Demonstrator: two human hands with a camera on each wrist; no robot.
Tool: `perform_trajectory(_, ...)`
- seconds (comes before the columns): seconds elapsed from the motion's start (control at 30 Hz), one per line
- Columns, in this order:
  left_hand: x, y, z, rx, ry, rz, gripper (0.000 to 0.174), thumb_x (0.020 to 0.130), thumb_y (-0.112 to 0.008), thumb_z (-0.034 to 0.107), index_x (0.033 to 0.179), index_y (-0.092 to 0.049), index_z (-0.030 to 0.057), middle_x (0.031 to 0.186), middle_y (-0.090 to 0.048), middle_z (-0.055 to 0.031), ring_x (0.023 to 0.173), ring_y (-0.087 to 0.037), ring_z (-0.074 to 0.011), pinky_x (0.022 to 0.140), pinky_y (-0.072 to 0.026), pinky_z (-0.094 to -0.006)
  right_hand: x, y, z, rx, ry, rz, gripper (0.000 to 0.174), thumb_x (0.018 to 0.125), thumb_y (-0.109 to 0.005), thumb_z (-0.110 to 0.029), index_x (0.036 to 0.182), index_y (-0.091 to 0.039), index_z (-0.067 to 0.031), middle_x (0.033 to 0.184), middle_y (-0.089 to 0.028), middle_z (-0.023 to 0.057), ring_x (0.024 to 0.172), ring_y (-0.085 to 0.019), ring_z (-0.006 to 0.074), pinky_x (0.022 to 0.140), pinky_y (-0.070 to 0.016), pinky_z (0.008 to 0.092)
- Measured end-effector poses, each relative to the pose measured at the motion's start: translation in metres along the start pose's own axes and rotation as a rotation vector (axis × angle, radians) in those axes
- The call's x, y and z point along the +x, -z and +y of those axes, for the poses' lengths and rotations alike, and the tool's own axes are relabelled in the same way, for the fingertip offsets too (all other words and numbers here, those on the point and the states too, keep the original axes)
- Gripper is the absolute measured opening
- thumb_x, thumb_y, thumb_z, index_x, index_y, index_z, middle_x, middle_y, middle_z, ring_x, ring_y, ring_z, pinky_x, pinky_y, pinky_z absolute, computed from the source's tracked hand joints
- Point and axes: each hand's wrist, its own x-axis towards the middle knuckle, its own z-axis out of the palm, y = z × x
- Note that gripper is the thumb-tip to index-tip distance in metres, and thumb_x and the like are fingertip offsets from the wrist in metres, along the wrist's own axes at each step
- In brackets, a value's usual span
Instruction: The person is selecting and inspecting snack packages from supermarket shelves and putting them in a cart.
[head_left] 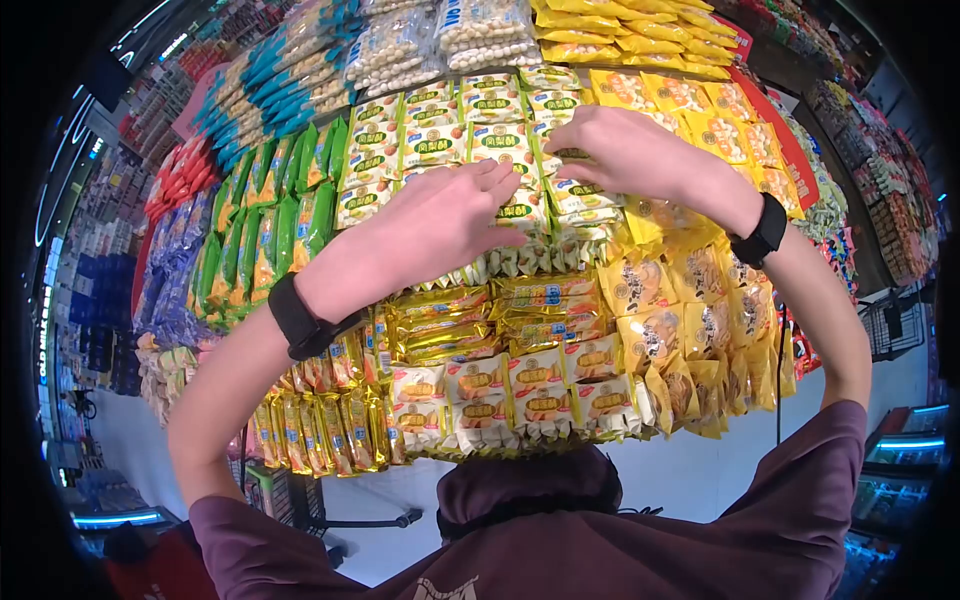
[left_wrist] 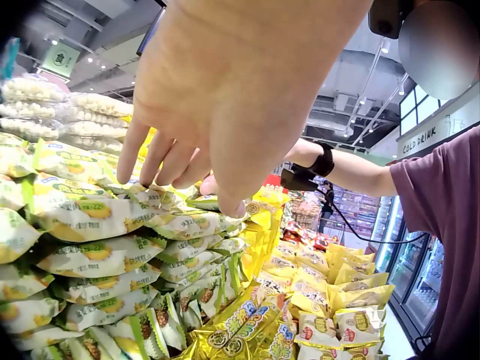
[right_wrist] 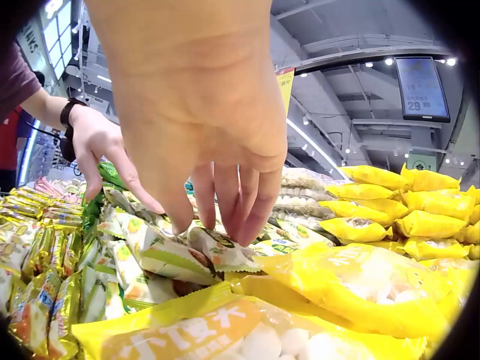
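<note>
We're likely tidying packets (right_wrist: 221, 253): our right hand (head_left: 622, 155) seems to pinch one (left hand (head_left: 425, 225) relaxed, gripping nothing); next, square it up.

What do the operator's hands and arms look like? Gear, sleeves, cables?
Left hand and right hand are ungloved. A black strap with a dark device circles each wrist: left strap, right strap. Forearms bare; short purple sleeves. Thin black cable near the right arm.
</note>
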Motion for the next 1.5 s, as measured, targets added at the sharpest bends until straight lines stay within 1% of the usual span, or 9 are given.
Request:
perform_trajectory(0.23,0.004,-0.003,0.003,0.043,0.049,-0.094,0.053,0.092,-0.064,0.034,0.125,-0.055,-0.0066,0.133,-0.054,-0.0287,0.118,-0.057,-0.0409,0.096,-0.0507,-0.046,0.0,-0.011,0.011,0.017,0.089,0.104,0.024,0.086,-0.07,-0.017,0.107,-0.069,-0.0042,0.088,-0.066,0.0199,0.087,-0.064,0.037,0.078,-0.0507,0.0443)
perform_trajectory(0.33,0.006,-0.001,0.005,0.051,0.07,-0.118,0.053,0.092,-0.063,0.034,0.125,-0.053,-0.0065,0.133,-0.053,-0.0294,0.117,-0.057,-0.0416,0.095,-0.0508,-0.0461,0.008,0.011,0.009,0.243,-0.132,-0.077,0.025,0.085,-0.071,-0.015,0.107,-0.069,-0.0036,0.087,-0.067,0.0206,0.086,-0.065,0.0357,0.077,-0.0509,0.044)
perform_trajectory(0.43,0.007,-0.001,0.006,0.034,0.092,-0.132,0.054,0.093,-0.063,0.035,0.126,-0.052,-0.0057,0.134,-0.052,-0.0302,0.115,-0.058,-0.0425,0.095,-0.0508,-0.0464,0.035,0.013,0.054,0.046,0.071,0.16,0.026,0.083,-0.072,-0.014,0.106,-0.069,-0.0025,0.089,-0.069,0.0186,0.085,-0.067,0.0336,0.076,-0.0516,0.0431)
perform_trajectory(0.53,0.01,0.004,0.01,0.036,0.115,-0.156,0.054,0.093,-0.062,0.036,0.126,-0.051,-0.0056,0.134,-0.052,-0.0303,0.115,-0.058,-0.0426,0.095,-0.0506,-0.0464,0.06,0.021,0.082,-0.143,0.078,0.238,0.028,0.08,-0.075,-0.014,0.104,-0.068,-0.0018,0.089,-0.07,0.0159,0.085,-0.067,0.0325,0.075,-0.0523,0.0424)
perform_trajectory(0.63,0.011,0.005,0.011,0.046,0.12,-0.158,0.055,0.094,-0.061,0.037,0.127,-0.051,-0.0056,0.135,-0.051,-0.0304,0.117,-0.057,-0.0423,0.096,-0.0499,-0.0462,0.083,0.017,0.099,-0.136,-0.022,0.076,0.026,0.079,-0.073,-0.014,0.101,-0.067,-0.0008,0.089,-0.07,0.0166,0.084,-0.067,0.0334,0.073,-0.052,0.0425)
perform_trajectory(0.83,0.009,0.003,0.011,0.034,0.135,-0.176,0.055,0.094,-0.06,0.037,0.128,-0.051,-0.0055,0.138,-0.05,-0.0297,0.121,-0.054,-0.0415,0.099,-0.0481,-0.0461,0.081,0.008,0.098,-0.161,-0.017,0.112,0.021,0.083,-0.067,-0.017,0.091,-0.064,0.0014,0.082,-0.067,0.0174,0.079,-0.065,0.0364,0.069,-0.0504,0.0456)
perform_trajectory(1.13,0.011,0.004,0.009,0.027,0.14,-0.193,0.054,0.095,-0.059,0.037,0.126,-0.053,-0.0061,0.138,-0.05,-0.0292,0.121,-0.054,-0.0413,0.099,-0.0479,-0.0458,0.083,-0.005,0.099,-0.273,-0.06,0.076,0.033,0.085,-0.071,-0.019,0.107,-0.051,-0.0047,0.086,-0.065,0.0184,0.083,-0.063,0.0407,0.07,-0.0488,0.0478)
perform_trajectory(1.33,0.012,0.006,0.009,0.012,0.14,-0.191,0.052,0.094,-0.06,0.037,0.125,-0.054,-0.005,0.137,-0.05,-0.0297,0.117,-0.057,-0.0418,0.097,-0.0486,-0.0461,0.077,0.006,0.108,-0.097,0.01,0.1,0.035,0.083,-0.074,-0.019,0.103,-0.048,-0.0065,0.089,-0.065,0.0159,0.086,-0.062,0.0375,0.072,-0.0465,0.047)
perform_trajectory(1.5,0.01,0.006,0.009,0.002,0.138,-0.168,0.05,0.093,-0.061,0.037,0.12,-0.056,-0.0052,0.136,-0.051,-0.0297,0.111,-0.059,-0.0428,0.095,-0.0498,-0.0464,0.077,-0.008,0.125,0.04,0.06,0.212,0.038,0.079,-0.078,-0.02,0.098,-0.048,-0.0064,0.075,-0.062,0.0095,0.07,-0.057,0.029,0.066,-0.0453,0.0391)
